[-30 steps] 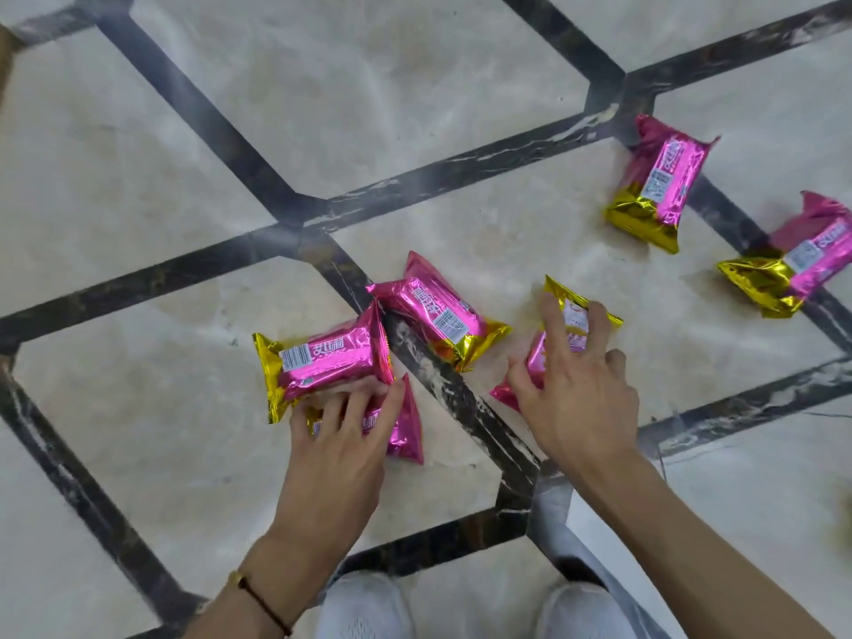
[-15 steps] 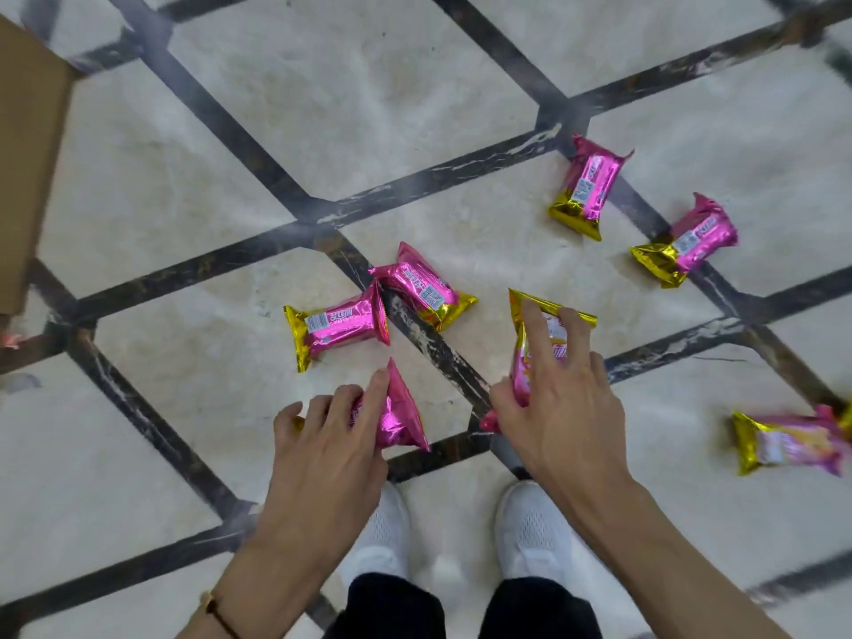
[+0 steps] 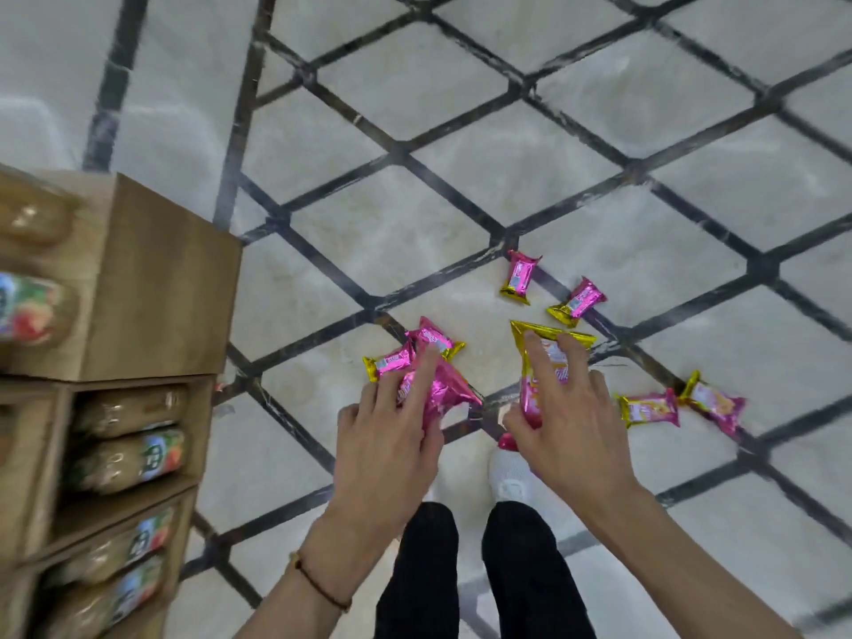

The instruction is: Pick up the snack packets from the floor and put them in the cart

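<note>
My left hand (image 3: pixel 392 435) grips a crumpled pink snack packet (image 3: pixel 445 392), lifted off the floor. My right hand (image 3: pixel 565 422) grips a pink and gold packet (image 3: pixel 537 352) held upright, thumb under it and fingers over its face. On the marble floor lie several more pink and gold packets: two overlapping ones (image 3: pixel 431 343) just beyond my left hand, one (image 3: pixel 520 276) and another (image 3: pixel 577 302) farther off, and two (image 3: pixel 647 408) (image 3: pixel 714 401) to the right of my right hand. No cart is in view.
A wooden shelf unit (image 3: pixel 152 288) stands at the left, with packaged goods (image 3: pixel 138 454) in its compartments. My white shoes (image 3: pixel 509 481) and black trousers are below my hands. The floor is pale marble with dark diagonal lines.
The view has risen and pulled back from the floor. Both hands have lifted with their packets. The shelf unit and two more packets at the right have come into view.
</note>
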